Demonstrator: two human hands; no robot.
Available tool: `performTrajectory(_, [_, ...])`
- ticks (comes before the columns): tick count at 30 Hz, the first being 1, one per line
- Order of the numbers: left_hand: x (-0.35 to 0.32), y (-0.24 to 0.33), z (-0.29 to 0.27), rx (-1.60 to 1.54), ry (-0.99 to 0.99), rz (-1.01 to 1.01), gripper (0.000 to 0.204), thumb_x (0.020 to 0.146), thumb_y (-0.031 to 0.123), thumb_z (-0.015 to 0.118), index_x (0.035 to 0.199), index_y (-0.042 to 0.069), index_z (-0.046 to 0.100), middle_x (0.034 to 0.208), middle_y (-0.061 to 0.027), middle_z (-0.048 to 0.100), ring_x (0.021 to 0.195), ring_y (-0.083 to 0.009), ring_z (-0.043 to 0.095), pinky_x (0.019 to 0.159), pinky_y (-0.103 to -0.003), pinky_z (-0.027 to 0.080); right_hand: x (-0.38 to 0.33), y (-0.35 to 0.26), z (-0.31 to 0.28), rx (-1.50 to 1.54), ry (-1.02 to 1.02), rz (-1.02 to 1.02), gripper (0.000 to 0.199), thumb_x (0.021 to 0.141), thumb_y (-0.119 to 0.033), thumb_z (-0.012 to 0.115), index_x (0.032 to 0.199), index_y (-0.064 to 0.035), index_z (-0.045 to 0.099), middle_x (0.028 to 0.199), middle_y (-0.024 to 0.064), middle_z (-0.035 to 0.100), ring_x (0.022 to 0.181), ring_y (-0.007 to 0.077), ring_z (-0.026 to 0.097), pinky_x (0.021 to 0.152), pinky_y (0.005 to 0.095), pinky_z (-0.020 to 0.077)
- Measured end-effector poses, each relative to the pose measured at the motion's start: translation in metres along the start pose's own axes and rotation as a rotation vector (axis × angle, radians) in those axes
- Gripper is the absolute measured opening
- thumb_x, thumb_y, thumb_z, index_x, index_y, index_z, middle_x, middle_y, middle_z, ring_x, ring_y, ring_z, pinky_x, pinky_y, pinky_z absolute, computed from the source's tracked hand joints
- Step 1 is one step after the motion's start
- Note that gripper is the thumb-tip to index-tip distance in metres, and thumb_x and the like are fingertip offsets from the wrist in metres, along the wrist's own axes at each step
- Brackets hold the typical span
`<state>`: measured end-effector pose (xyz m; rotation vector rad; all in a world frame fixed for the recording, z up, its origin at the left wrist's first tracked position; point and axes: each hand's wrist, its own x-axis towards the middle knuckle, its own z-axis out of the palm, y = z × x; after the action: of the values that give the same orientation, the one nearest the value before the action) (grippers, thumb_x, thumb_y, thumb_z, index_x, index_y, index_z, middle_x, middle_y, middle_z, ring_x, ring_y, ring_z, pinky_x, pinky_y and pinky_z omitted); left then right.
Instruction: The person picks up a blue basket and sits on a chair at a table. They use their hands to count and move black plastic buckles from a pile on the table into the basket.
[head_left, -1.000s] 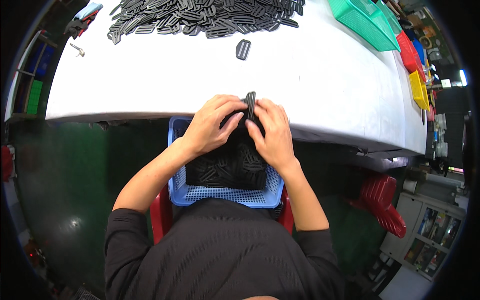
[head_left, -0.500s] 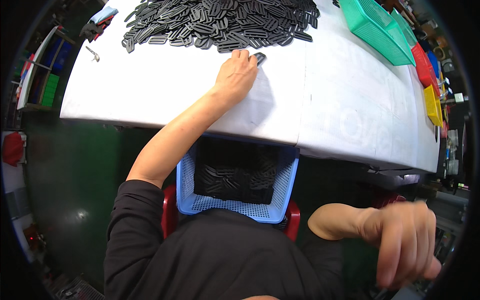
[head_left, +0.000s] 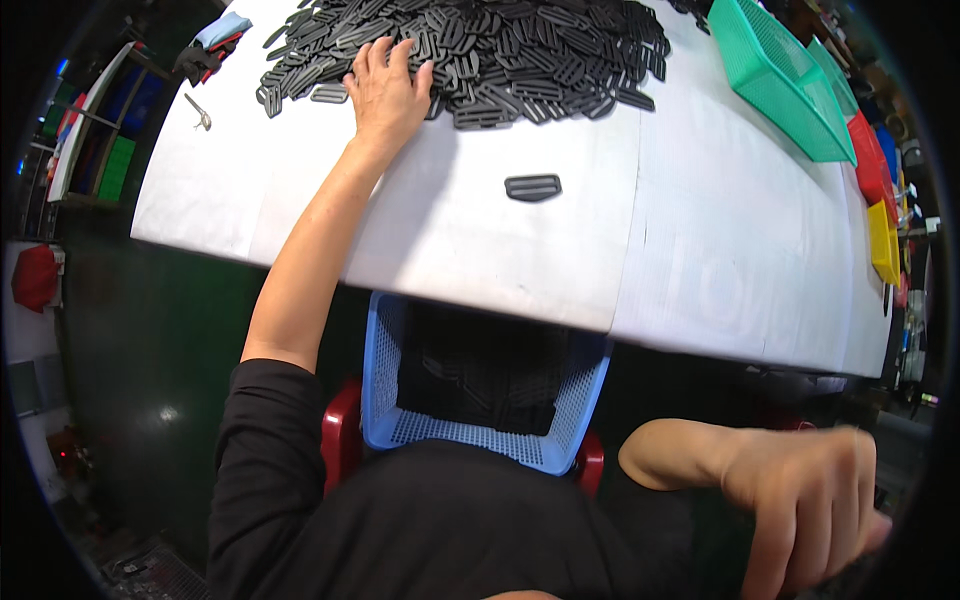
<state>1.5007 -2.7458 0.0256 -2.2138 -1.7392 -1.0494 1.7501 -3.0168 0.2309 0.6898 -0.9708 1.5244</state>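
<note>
My left hand [head_left: 385, 88] reaches far across the white table [head_left: 480, 250], fingers spread flat on the near edge of a big heap of black plastic buckle pieces [head_left: 500, 55]. One single black buckle [head_left: 533, 187] lies apart on the table, nearer to me. On my lap sits a blue mesh basket [head_left: 385, 400] with stacked black pieces inside, half hidden under the table edge. My right hand [head_left: 810, 500] hangs low at the right, off the table, fingers curled downward; whether it holds something I cannot tell.
A green basket [head_left: 780, 75] stands at the table's far right, with red [head_left: 868, 150] and yellow [head_left: 882, 240] bins behind it. A small metal tool [head_left: 200, 110] lies at the far left. A red chair [head_left: 340, 450] shows under the blue basket.
My left hand left the basket and went from the single buckle up onto the heap. My right hand dropped away to the lower right, off the table.
</note>
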Motion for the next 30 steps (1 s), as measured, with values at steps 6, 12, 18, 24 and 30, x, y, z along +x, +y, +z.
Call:
performTrajectory(6, [-0.012, -0.014, 0.026, 0.060, -0.118, -0.032, 0.056, 0.096, 0.046, 0.045, 0.143, 0.015, 0.041, 0.151, -0.0141, 0.033, 0.141, -0.0402, 0.024, 0.108, -0.067, 0.016, -0.036, -0.012, -0.146, -0.738, 0.605, 0.254, 0.010, 0.091, -0.013, 0.062, 0.089, -0.0035, 0.057, 0.079, 0.0033, 0.057, 0.070, 0.0132, 0.054, 0.064, 0.0286, 0.0451])
performTrajectory(12, [-0.038, 0.066, 0.015, -0.149, -0.235, 0.240, 0.048, 0.095, 0.034, 0.054, 0.138, 0.015, 0.046, 0.148, -0.0067, 0.037, 0.141, -0.0317, 0.025, 0.110, -0.063, 0.016, -0.074, 0.016, -0.251, -2.057, 0.558, 0.623, 0.027, 0.084, -0.011, 0.068, 0.110, -0.0062, 0.064, 0.103, 0.0078, 0.062, 0.096, 0.0226, 0.061, 0.082, 0.0334, 0.0494])
performTrajectory(18, [-0.054, 0.083, -0.016, -0.770, -0.312, 0.241, 0.037, 0.093, 0.007, 0.056, 0.129, 0.007, 0.054, 0.132, -0.0145, 0.054, 0.127, -0.0309, 0.048, 0.106, -0.044, 0.037, -0.079, 0.028, -0.234, -2.025, 0.503, 0.622, 0.028, 0.082, -0.007, 0.067, 0.110, -0.0057, 0.065, 0.107, 0.0112, 0.060, 0.098, 0.0263, 0.061, 0.086, 0.0343, 0.0485])
performTrajectory(24, [-0.073, 0.085, -0.050, -0.568, -0.306, 0.322, 0.033, 0.089, 0.006, 0.059, 0.123, 0.005, 0.061, 0.131, -0.0132, 0.056, 0.124, -0.0287, 0.051, 0.103, -0.040, 0.042, -0.102, 0.024, -0.197, -2.051, 0.496, 0.621, 0.027, 0.082, -0.005, 0.066, 0.108, -0.0045, 0.066, 0.110, 0.0130, 0.061, 0.103, 0.0282, 0.060, 0.088, 0.0367, 0.0489])
performTrajectory(30, [-0.123, 0.093, -0.073, -0.293, -0.538, 0.579, 0.039, 0.089, 0.020, 0.063, 0.124, 0.005, 0.061, 0.139, -0.0078, 0.050, 0.139, -0.0265, 0.034, 0.113, -0.054, 0.026, -0.095, 0.015, -0.201, -2.193, 0.427, 0.612, 0.023, 0.082, -0.006, 0.066, 0.105, -0.0050, 0.067, 0.109, 0.0115, 0.063, 0.105, 0.0295, 0.059, 0.091, 0.0368, 0.0478])
